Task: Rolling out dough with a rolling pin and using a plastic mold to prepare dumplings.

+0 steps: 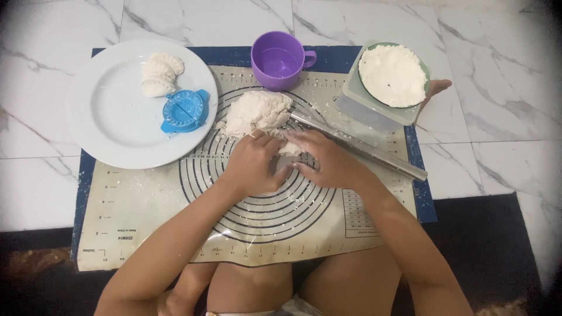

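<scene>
While both hands (290,161) pinch small dough piece (288,147), dough mound (257,111), rolling pin (357,143) crowd close behind

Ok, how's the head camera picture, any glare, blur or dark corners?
Head view: corners darken, a vignette; marble floor is bright but not blown out; both hands on the dough look slightly soft; mat markings are sharp enough.

glossy white marble floor tiles (503,105) with grey veins, brightly and evenly lit.
</scene>
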